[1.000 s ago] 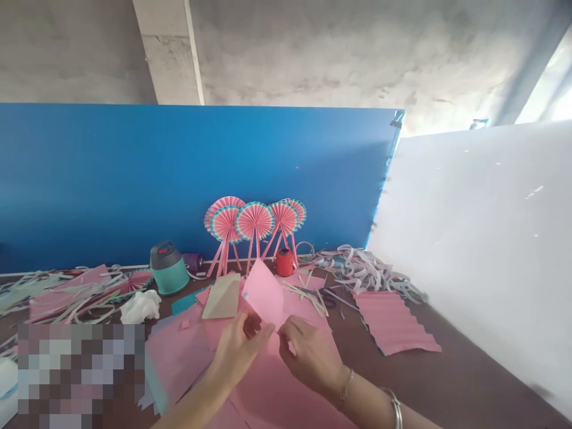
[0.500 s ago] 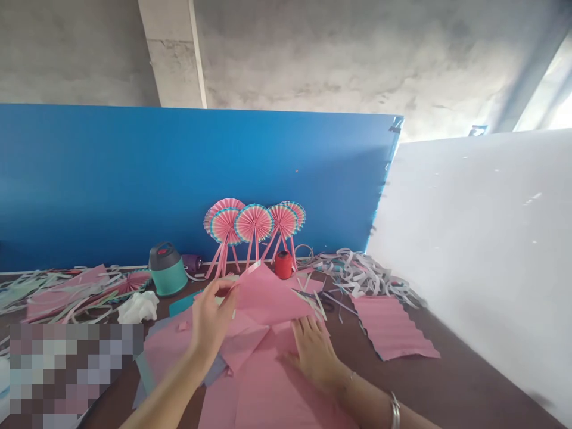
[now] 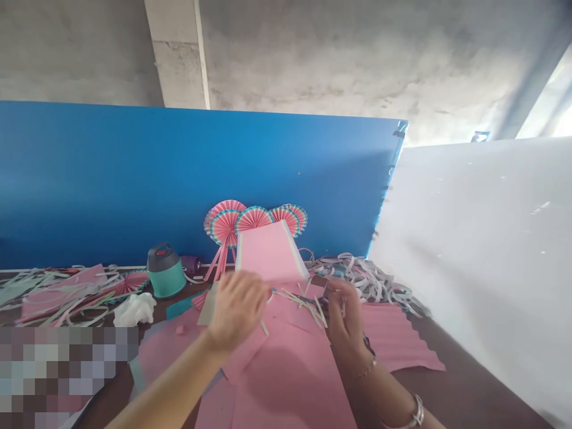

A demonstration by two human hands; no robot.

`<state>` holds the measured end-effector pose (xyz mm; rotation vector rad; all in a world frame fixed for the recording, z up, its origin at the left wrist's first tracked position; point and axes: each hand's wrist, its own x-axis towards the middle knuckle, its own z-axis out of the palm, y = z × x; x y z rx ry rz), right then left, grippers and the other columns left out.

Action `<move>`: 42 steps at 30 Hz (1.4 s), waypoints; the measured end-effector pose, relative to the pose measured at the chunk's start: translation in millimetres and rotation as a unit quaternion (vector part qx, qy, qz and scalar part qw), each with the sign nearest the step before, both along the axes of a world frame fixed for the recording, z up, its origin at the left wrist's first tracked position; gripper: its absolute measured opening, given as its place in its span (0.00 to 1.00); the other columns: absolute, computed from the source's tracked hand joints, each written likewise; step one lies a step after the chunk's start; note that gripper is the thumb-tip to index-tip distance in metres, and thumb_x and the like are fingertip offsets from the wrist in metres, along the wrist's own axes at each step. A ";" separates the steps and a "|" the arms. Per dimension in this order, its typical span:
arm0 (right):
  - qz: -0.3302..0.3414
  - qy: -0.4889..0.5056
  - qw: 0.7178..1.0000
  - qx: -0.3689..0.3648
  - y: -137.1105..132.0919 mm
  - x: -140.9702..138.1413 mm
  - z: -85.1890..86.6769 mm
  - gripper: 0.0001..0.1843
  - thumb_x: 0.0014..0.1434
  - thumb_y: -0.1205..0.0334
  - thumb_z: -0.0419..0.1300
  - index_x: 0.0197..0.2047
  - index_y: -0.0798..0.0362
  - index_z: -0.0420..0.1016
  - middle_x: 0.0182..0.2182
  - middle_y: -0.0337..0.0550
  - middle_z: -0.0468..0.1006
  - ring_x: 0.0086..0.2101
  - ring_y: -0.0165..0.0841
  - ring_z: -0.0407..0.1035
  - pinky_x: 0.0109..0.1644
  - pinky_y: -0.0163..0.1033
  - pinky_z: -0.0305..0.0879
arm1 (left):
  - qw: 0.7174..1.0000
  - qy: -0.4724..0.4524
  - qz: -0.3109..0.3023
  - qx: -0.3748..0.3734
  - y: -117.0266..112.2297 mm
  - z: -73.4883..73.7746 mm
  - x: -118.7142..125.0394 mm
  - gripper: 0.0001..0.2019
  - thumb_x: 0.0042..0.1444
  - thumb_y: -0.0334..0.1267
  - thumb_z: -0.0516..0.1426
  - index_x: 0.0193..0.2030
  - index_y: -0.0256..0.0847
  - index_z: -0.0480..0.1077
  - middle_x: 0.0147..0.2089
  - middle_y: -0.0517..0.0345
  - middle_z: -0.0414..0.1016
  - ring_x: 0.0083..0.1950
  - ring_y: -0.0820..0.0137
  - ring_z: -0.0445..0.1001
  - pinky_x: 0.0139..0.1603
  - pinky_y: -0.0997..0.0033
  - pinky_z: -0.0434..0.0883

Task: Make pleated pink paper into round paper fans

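Observation:
A pink paper sheet (image 3: 270, 253) with a pale blue edge stands tilted up in front of the paper fans, just beyond the fingertips of my left hand (image 3: 236, 310). That hand is blurred, with its fingers apart, above the pink paper sheets (image 3: 286, 381) spread on the table. My right hand (image 3: 344, 319) has its fingers bunched at thin pale paper strips (image 3: 304, 305). A dark object shows by that wrist, but what the fingers hold is hidden.
Pink-and-teal pleated paper fans (image 3: 223, 227) lean on a blue board (image 3: 134, 179). Nearby are a teal flask (image 3: 166, 275), crumpled white paper (image 3: 134, 310), a wavy pink pleated sheet (image 3: 397, 341) and a heap of paper strips (image 3: 369, 279). A white board (image 3: 473, 256) closes the right side.
The pink sheet has risen from the table to stand before the fans, hiding the red spool. My left hand no longer pinches its edge. My right hand has left the paper for the strips.

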<state>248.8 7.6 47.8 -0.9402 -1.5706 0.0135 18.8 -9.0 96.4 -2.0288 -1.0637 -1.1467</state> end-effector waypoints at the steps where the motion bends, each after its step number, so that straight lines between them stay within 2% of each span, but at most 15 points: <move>1: 0.023 -0.035 0.998 0.040 -5.6 0.1 0.0 0.13 0.63 0.67 0.46 0.51 0.53 0.60 0.44 0.53 0.68 0.46 0.40 0.64 0.48 0.46 0.61 | 0.998 0.036 -0.022 -0.045 -5.8 -18.5 5.3 0.10 0.59 0.27 0.50 0.30 0.41 0.70 0.30 0.58 0.73 0.35 0.69 0.68 0.41 0.65 0.58; 3: 0.084 -0.170 0.980 0.061 -14.3 -1.9 -4.9 0.15 0.60 0.65 0.51 0.51 0.53 0.60 0.46 0.53 0.67 0.48 0.42 0.62 0.51 0.49 0.58 | 0.987 0.078 -0.041 -0.132 -14.0 -55.1 13.5 0.11 0.59 0.26 0.49 0.29 0.40 0.68 0.29 0.58 0.71 0.34 0.69 0.66 0.39 0.65 0.59; 5: 0.141 -0.314 0.939 0.001 -18.0 -6.4 -15.4 0.16 0.56 0.61 0.56 0.49 0.53 0.63 0.44 0.50 0.69 0.46 0.42 0.63 0.50 0.48 0.57 | 0.972 0.104 -0.027 -0.210 -17.9 -83.6 17.9 0.10 0.59 0.26 0.49 0.31 0.40 0.68 0.31 0.58 0.70 0.36 0.68 0.66 0.39 0.66 0.59; 7: 0.171 -0.400 0.895 -0.095 -17.4 -11.9 -29.2 0.15 0.54 0.58 0.59 0.45 0.53 0.65 0.42 0.47 0.70 0.42 0.39 0.64 0.47 0.45 0.58 | 0.954 0.100 -0.013 -0.282 -19.3 -99.7 19.1 0.10 0.58 0.25 0.50 0.32 0.41 0.68 0.33 0.59 0.70 0.37 0.68 0.66 0.39 0.66 0.60; 8: 0.163 -0.414 0.885 -0.136 -16.0 -14.3 -36.2 0.12 0.55 0.61 0.58 0.43 0.53 0.66 0.41 0.46 0.71 0.41 0.38 0.64 0.45 0.42 0.59 | 0.945 0.092 -0.010 -0.314 -19.7 -103.5 18.6 0.10 0.58 0.24 0.50 0.32 0.41 0.69 0.33 0.60 0.70 0.37 0.68 0.66 0.39 0.67 0.61; 10: 0.155 -0.436 0.868 -0.181 -12.8 -17.4 -48.0 0.03 0.57 0.67 0.56 0.37 0.54 0.68 0.36 0.43 0.72 0.38 0.35 0.65 0.42 0.39 0.59 | 0.929 0.065 -0.016 -0.364 -21.1 -105.6 16.1 0.10 0.57 0.24 0.51 0.31 0.41 0.70 0.33 0.60 0.71 0.39 0.69 0.67 0.40 0.68 0.62; 14: 0.179 -0.420 0.867 -0.199 -9.8 -16.4 -58.2 0.04 0.58 0.70 0.56 0.32 0.54 0.69 0.32 0.41 0.73 0.36 0.33 0.65 0.40 0.37 0.59 | 0.903 -0.002 -0.041 -0.428 -28.8 -102.9 5.8 0.11 0.56 0.26 0.53 0.30 0.44 0.74 0.34 0.60 0.73 0.41 0.68 0.70 0.40 0.69 0.65; 18: 0.203 -0.395 0.874 -0.199 -10.7 -11.4 -58.2 0.05 0.58 0.71 0.57 0.32 0.54 0.71 0.32 0.41 0.73 0.36 0.33 0.65 0.41 0.37 0.61 | 0.871 -0.063 -0.049 -0.485 -37.2 -96.7 -6.9 0.11 0.56 0.29 0.52 0.32 0.45 0.75 0.34 0.60 0.74 0.40 0.69 0.72 0.41 0.71 0.66; 23: 0.202 -0.338 0.890 -0.228 -8.6 -4.9 -55.0 0.05 0.58 0.68 0.59 0.30 0.54 0.71 0.31 0.41 0.73 0.34 0.33 0.66 0.39 0.37 0.63 | 0.837 -0.075 -0.034 -0.542 -34.5 -84.0 -18.5 0.08 0.51 0.30 0.54 0.25 0.42 0.71 0.32 0.61 0.73 0.37 0.70 0.72 0.37 0.73 0.66; 27: 0.220 -0.284 0.893 -0.270 -3.3 0.9 -53.2 0.05 0.55 0.65 0.63 0.28 0.54 0.74 0.30 0.41 0.74 0.34 0.33 0.68 0.39 0.36 0.64 | 0.828 -0.093 -0.052 -0.550 -28.1 -85.5 -28.0 0.06 0.49 0.31 0.54 0.25 0.42 0.71 0.34 0.61 0.71 0.38 0.70 0.71 0.38 0.73 0.65; 30: 0.254 -0.249 0.887 -0.296 1.2 4.5 -54.4 0.04 0.55 0.67 0.63 0.28 0.53 0.77 0.30 0.40 0.74 0.34 0.31 0.69 0.40 0.36 0.64 | 0.810 -0.107 -0.072 -0.572 -24.6 -88.7 -34.6 0.07 0.48 0.32 0.53 0.24 0.42 0.71 0.34 0.61 0.70 0.37 0.70 0.71 0.37 0.73 0.65; 33: 0.265 -0.226 0.884 -0.313 5.1 5.8 -57.2 0.06 0.55 0.66 0.63 0.27 0.54 0.76 0.28 0.39 0.73 0.32 0.31 0.68 0.39 0.35 0.64 | 0.793 -0.114 -0.081 -0.593 -23.0 -88.5 -38.3 0.09 0.50 0.34 0.52 0.23 0.41 0.70 0.35 0.59 0.70 0.36 0.70 0.71 0.38 0.72 0.66; 38: 0.252 -0.215 0.888 -0.319 8.0 3.6 -62.6 0.12 0.56 0.58 0.62 0.24 0.54 0.73 0.30 0.41 0.71 0.34 0.32 0.66 0.40 0.37 0.63 | 0.796 -0.110 -0.052 -0.593 -20.2 -86.8 -41.9 0.06 0.49 0.37 0.54 0.24 0.42 0.66 0.33 0.60 0.69 0.38 0.68 0.69 0.40 0.70 0.64; 42: 0.257 -0.222 0.888 -0.310 7.3 0.9 -64.7 0.14 0.59 0.59 0.58 0.23 0.54 0.71 0.32 0.42 0.70 0.36 0.32 0.65 0.43 0.38 0.62 | 0.797 -0.104 -0.050 -0.593 -17.8 -89.0 -44.9 0.09 0.52 0.41 0.53 0.23 0.42 0.64 0.33 0.60 0.67 0.40 0.67 0.69 0.41 0.69 0.64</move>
